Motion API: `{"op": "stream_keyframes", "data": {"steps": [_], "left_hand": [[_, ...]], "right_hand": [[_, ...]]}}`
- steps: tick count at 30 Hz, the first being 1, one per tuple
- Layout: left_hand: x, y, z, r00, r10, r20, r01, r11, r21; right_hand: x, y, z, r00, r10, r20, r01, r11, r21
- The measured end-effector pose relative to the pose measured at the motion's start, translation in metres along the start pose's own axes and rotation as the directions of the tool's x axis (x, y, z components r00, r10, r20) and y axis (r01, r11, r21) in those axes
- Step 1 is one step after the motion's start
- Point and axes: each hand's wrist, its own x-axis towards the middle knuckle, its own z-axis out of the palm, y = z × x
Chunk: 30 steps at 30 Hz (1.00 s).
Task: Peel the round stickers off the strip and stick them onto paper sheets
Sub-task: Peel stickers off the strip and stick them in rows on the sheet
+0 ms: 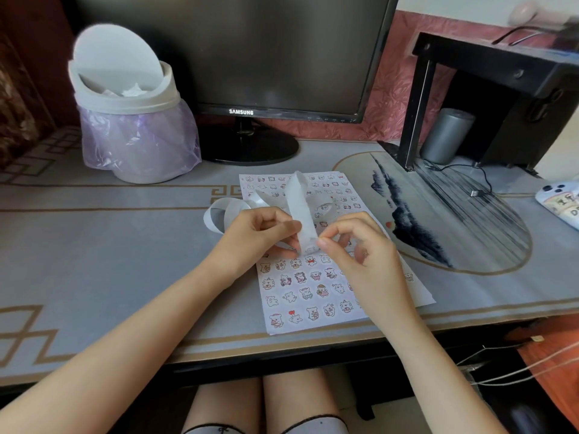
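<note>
peeling step in hand; my left hand (260, 233) pinches the strip (299, 202), held upright over the paper sheet (282, 321); my right hand (360, 249) nips its lower end between thumb and forefinger; next, i judge: peel one off, press onto bare paper.

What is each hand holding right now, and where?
Both pinch the strip near its bottom: left hand at its left edge, right hand at its right.
</note>
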Motion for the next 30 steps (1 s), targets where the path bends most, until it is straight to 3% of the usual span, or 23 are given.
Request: {"op": "stream_keyframes", "data": {"steps": [5, 10, 19, 24, 30], "left_hand": [[0.001, -0.002, 0.0, 0.999, -0.038, 0.009, 0.038, 0.999, 0.03], [0.002, -0.003, 0.0, 0.998, -0.051, 0.022, 0.05, 0.998, 0.039], [0.002, -0.003, 0.0, 0.998, -0.06, 0.028, 0.059, 0.997, 0.04], [0.002, -0.003, 0.0, 0.998, -0.061, 0.032, 0.06, 0.997, 0.042], [0.002, -0.003, 0.0, 0.998, -0.055, 0.03, 0.053, 0.997, 0.051]], "right_hand": [[0.0, -0.003, -0.03, 0.944, 0.274, 0.181, -0.303, 0.939, 0.161], [-0.006, 0.004, -0.059, 0.86, 0.435, 0.268, -0.465, 0.883, 0.059], [-0.012, 0.012, -0.076, 0.789, 0.513, 0.338, -0.51, 0.854, -0.104], [-0.011, 0.012, -0.078, 0.825, 0.454, 0.336, -0.459, 0.886, -0.07], [-0.012, 0.01, -0.083, 0.802, 0.456, 0.386, -0.476, 0.878, -0.049]]}}
